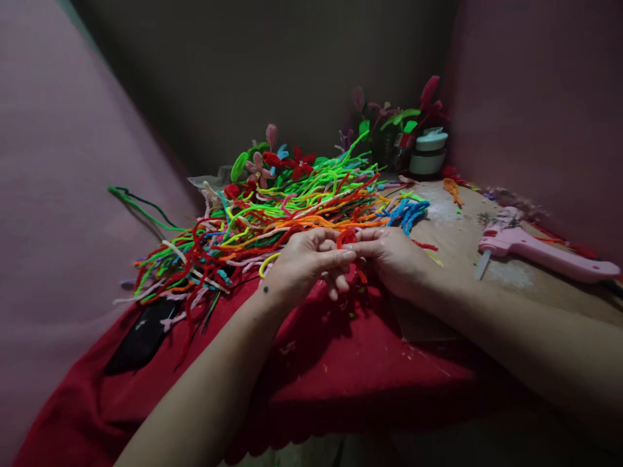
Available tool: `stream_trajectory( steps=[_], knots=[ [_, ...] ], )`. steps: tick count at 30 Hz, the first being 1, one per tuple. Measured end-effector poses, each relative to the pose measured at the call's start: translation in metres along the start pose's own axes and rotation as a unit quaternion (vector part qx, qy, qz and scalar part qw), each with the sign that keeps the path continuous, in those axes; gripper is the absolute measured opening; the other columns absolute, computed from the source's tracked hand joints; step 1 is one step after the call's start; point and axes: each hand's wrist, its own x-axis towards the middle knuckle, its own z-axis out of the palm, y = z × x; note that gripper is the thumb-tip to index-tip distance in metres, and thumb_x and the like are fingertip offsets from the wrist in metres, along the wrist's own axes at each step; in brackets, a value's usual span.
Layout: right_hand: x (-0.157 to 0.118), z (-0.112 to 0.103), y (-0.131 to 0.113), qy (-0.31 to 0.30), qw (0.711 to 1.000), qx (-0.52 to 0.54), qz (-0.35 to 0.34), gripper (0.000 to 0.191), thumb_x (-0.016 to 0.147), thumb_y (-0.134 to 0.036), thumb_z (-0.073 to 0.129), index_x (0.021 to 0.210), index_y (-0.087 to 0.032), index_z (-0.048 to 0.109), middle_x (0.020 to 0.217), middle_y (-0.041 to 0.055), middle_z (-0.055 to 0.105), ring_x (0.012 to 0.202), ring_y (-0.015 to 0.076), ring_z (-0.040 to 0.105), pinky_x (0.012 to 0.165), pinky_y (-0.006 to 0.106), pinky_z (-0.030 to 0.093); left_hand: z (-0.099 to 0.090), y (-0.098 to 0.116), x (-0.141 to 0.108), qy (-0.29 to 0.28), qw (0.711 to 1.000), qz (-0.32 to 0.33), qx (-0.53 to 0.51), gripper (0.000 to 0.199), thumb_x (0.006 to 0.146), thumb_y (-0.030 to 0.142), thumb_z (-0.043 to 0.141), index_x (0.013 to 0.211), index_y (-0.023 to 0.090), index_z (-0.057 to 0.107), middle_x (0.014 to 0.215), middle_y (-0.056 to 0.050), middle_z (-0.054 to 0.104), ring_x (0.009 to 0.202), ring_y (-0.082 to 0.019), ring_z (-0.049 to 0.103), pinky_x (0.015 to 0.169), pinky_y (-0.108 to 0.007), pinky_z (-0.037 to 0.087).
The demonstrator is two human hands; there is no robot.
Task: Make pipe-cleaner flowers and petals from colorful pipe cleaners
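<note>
Between my two hands is a red pipe cleaner (347, 237), bent into a small loop. My left hand (316, 256) pinches it from the left with thumb and index finger, the other fingers loosely curled below. From the right, my right hand (389, 256) pinches the same piece, its fingertips meeting those of my left. A short orange-red end hangs beneath the fingertips. Just behind my hands lies a wide heap of pipe cleaners (292, 214) in green, red, orange, pink and other colours. Blue twisted pipe cleaners (409, 214) lie beyond my right hand.
A pink glue gun (549, 250) rests on a brown board (452, 240) at the right. A black phone-like slab (143, 337) lies on the red cloth (311, 383). Pipe-cleaner flowers (302, 163) and a pale lidded container (428, 152) stand at the back.
</note>
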Motion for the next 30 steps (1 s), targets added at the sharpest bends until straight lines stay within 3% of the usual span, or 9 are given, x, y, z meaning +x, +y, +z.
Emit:
stream_trajectory(
  steps=[3,6,9,12,15,18,25,30],
  knots=[
    [0.001,-0.001,0.001,0.002,1.000,0.007,0.006,0.018,0.060,-0.017,0.069,0.052,-0.016,0.053,0.043,-0.0042,0.047,0.036,0.0055,0.038,0.038,0.022,0.025,0.002,-0.007,0.003,0.091,0.989,0.061,0.101,0.028,0.068,0.023,0.068,0.090,0.016,0.053,0.052,0.008,0.048,0.037,-0.006,0.045,0.036,-0.017,0.033],
    [0.003,-0.003,0.002,-0.014,1.000,0.025,0.011,0.015,0.060,-0.015,0.069,0.054,-0.015,0.055,0.047,-0.0032,0.050,0.039,0.0058,0.040,0.038,0.022,0.026,0.002,-0.011,0.005,0.128,0.972,0.135,0.146,0.026,0.063,0.021,0.072,0.083,0.017,0.056,0.055,0.008,0.045,0.046,-0.005,0.043,0.043,-0.017,0.033],
    [0.004,-0.005,0.001,-0.047,0.997,0.052,0.017,0.013,0.059,-0.014,0.069,0.056,-0.015,0.057,0.051,-0.0017,0.054,0.043,0.0070,0.044,0.040,0.022,0.028,0.001,-0.009,0.005,0.104,0.979,0.133,0.112,0.033,0.059,0.023,0.075,0.084,0.017,0.055,0.064,0.006,0.048,0.052,-0.006,0.046,0.048,-0.018,0.037],
    [0.005,-0.005,-0.001,-0.060,0.996,0.067,0.030,0.012,0.061,-0.015,0.069,0.057,-0.015,0.057,0.051,-0.0011,0.054,0.043,0.0078,0.045,0.040,0.023,0.030,0.001,-0.009,0.005,0.052,0.987,0.122,0.086,0.031,0.066,0.028,0.071,0.087,0.017,0.052,0.071,0.003,0.054,0.057,-0.009,0.053,0.052,-0.022,0.044],
    [0.005,-0.004,-0.003,-0.042,0.996,0.067,0.031,0.010,0.063,-0.014,0.066,0.059,-0.014,0.057,0.050,-0.0015,0.053,0.041,0.0077,0.043,0.039,0.023,0.029,0.001,-0.014,0.005,0.065,0.972,0.149,0.168,0.023,0.074,0.028,0.063,0.091,0.017,0.051,0.069,0.003,0.056,0.058,-0.010,0.057,0.057,-0.023,0.047],
    [0.004,-0.003,-0.005,-0.029,0.996,0.085,0.031,0.006,0.063,-0.011,0.063,0.061,-0.014,0.058,0.053,-0.0008,0.054,0.043,0.0082,0.044,0.041,0.023,0.030,0.000,-0.017,0.005,0.066,0.963,0.139,0.222,0.026,0.076,0.027,0.060,0.098,0.019,0.049,0.062,0.004,0.057,0.050,-0.011,0.058,0.051,-0.022,0.047],
    [0.000,-0.001,-0.007,-0.031,0.990,0.134,0.037,0.010,0.069,-0.007,0.058,0.062,-0.013,0.060,0.054,-0.0024,0.051,0.046,0.0061,0.040,0.046,0.024,0.028,0.000,-0.004,0.000,-0.044,0.997,0.015,0.054,0.045,0.074,0.022,0.061,0.113,0.020,0.039,0.053,0.006,0.058,0.042,-0.015,0.060,0.040,-0.023,0.050],
    [0.004,-0.003,-0.006,-0.028,0.995,0.098,-0.008,0.015,0.065,-0.012,0.067,0.055,-0.014,0.057,0.050,-0.0034,0.050,0.046,0.0065,0.041,0.045,0.024,0.025,-0.003,0.001,0.000,-0.020,0.999,0.015,0.039,0.026,0.076,0.030,0.060,0.096,0.015,0.051,0.051,0.004,0.058,0.037,-0.011,0.056,0.036,-0.019,0.045]
  ],
)
